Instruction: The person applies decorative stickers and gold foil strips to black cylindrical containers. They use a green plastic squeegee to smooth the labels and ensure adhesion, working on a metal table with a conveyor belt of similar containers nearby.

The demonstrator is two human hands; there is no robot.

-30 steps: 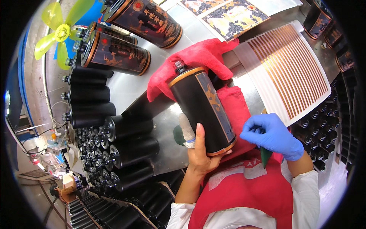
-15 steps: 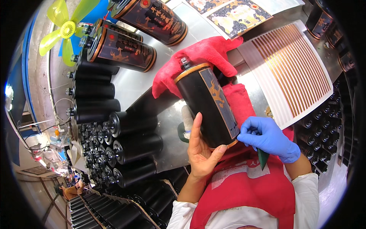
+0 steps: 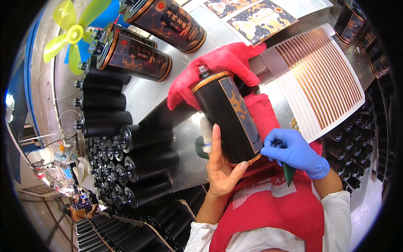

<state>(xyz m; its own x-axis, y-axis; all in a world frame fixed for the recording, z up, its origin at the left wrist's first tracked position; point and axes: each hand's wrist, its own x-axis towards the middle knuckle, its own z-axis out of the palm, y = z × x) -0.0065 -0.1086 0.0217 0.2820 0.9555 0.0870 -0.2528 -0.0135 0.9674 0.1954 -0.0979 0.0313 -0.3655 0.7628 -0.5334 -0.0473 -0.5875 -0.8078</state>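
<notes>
A black cylindrical bottle (image 3: 216,119) with a clear neck and gold bands leans across a red cloth (image 3: 191,80). A dark label (image 3: 240,110) with gold figures runs along its right side. My bare left hand (image 3: 222,170) cradles the lower end, thumb by the bottom gold band and fingers along the side; one finger wears a whitish cover with a blue band. In a blue glove, my right hand (image 3: 291,150) has thumb and fingertips pressed together at the label's lower right corner. From under that hand juts a green pointed scraper-like piece (image 3: 289,173).
Gold strips on a white sheet (image 3: 321,82) lie to the right. Printed label sheets (image 3: 262,21) are at the back. Labelled bottles (image 3: 134,56) stand at back left, plain black bottles (image 3: 149,164) at left. A yellow-green fan (image 3: 74,33) is beyond them.
</notes>
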